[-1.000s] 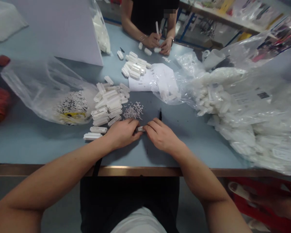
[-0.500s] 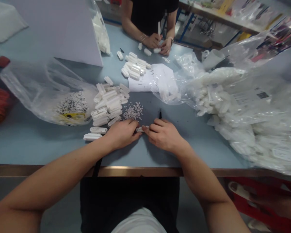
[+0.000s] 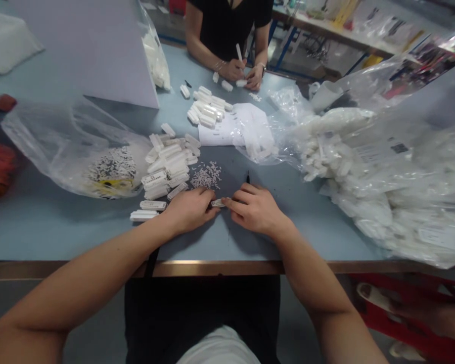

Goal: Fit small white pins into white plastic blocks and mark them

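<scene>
My left hand (image 3: 189, 208) and my right hand (image 3: 255, 208) meet on the blue table (image 3: 53, 227), both closed on one small white plastic connector (image 3: 218, 202) held between their fingertips. A heap of tiny white pins (image 3: 207, 176) lies just beyond the hands. To the left of it is a pile of white connector blocks (image 3: 167, 164), with two more blocks (image 3: 147, 210) lying beside my left hand. A thin black tool (image 3: 247, 177) rests on the table past my right hand.
A clear bag with small parts (image 3: 79, 151) lies at left. Large clear bags of white parts (image 3: 382, 167) fill the right side. Across the table a person's hands (image 3: 242, 73) work over another pile of blocks (image 3: 207, 107). A grey box (image 3: 91, 45) stands behind.
My hands stay together on the connector, the right fingers shifting slightly. The view has tilted a little, so the far person and piles sit lower in the picture.
</scene>
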Action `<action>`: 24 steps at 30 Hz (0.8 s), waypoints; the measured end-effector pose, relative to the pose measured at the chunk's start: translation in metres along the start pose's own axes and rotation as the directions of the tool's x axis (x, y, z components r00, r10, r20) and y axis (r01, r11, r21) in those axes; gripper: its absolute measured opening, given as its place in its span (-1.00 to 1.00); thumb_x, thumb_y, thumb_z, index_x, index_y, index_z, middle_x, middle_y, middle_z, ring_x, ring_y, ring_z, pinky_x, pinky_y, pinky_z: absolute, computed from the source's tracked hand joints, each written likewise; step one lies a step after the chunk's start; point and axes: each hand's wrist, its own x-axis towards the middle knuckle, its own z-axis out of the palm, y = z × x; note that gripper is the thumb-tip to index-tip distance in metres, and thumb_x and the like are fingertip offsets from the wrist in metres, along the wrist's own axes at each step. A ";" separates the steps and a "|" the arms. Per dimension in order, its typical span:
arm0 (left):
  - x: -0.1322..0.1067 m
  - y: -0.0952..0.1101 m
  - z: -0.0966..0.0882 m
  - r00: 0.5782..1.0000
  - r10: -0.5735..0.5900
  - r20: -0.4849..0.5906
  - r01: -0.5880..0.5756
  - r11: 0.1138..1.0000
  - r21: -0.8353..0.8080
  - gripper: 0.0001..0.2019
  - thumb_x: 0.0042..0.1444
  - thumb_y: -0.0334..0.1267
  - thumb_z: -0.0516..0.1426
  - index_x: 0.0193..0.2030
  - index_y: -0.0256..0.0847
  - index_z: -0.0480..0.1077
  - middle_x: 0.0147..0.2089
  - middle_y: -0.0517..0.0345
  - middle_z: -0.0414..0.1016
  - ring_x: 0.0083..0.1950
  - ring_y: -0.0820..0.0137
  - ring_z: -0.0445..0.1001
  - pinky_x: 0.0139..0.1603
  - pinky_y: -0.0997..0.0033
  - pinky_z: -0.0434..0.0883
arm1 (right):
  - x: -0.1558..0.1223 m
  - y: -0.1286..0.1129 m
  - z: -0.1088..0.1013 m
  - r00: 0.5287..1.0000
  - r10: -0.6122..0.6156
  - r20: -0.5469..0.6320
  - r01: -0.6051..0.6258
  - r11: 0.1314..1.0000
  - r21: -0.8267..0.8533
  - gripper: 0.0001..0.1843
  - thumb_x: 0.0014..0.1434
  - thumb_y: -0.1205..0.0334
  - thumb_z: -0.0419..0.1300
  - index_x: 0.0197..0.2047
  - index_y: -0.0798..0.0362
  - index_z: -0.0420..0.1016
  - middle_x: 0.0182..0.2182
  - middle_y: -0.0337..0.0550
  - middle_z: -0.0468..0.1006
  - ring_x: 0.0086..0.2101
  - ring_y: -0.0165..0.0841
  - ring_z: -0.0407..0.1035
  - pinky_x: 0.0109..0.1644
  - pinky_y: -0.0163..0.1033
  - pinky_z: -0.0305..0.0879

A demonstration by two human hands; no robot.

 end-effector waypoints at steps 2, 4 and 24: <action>0.000 -0.001 0.001 1.000 0.010 -0.002 -0.010 1.000 0.001 -0.67 0.25 0.00 0.02 -0.10 -0.20 0.42 -0.19 0.01 0.53 -0.18 0.19 0.54 -0.22 0.27 0.39 | 0.001 -0.001 0.000 0.999 -0.029 0.016 0.029 0.999 -0.022 -0.73 0.24 0.33 0.10 -0.07 0.03 0.57 -0.46 -0.20 0.52 -0.29 -0.30 0.26 -0.26 -0.18 0.11; 0.000 -0.001 0.001 1.000 0.012 -0.001 -0.012 1.000 0.004 -0.67 0.25 0.00 0.02 -0.10 -0.20 0.42 -0.19 0.01 0.53 -0.17 0.20 0.53 -0.21 0.27 0.39 | 0.002 -0.003 -0.001 0.999 -0.038 0.039 0.039 0.999 -0.029 -0.74 0.25 0.32 0.09 -0.07 0.06 0.56 -0.47 -0.19 0.52 -0.29 -0.30 0.25 -0.26 -0.17 0.09; -0.002 0.002 -0.007 0.999 0.012 0.030 -0.011 1.000 -0.029 -0.69 0.23 -0.06 0.04 -0.05 -0.20 0.42 -0.12 -0.03 0.55 -0.13 0.17 0.54 -0.13 0.23 0.42 | 0.001 0.005 0.006 0.989 0.148 0.026 -0.150 0.960 0.235 -0.72 0.23 0.33 0.10 -0.08 0.01 0.59 -0.32 -0.13 0.56 -0.26 -0.34 0.37 -0.12 -0.24 0.30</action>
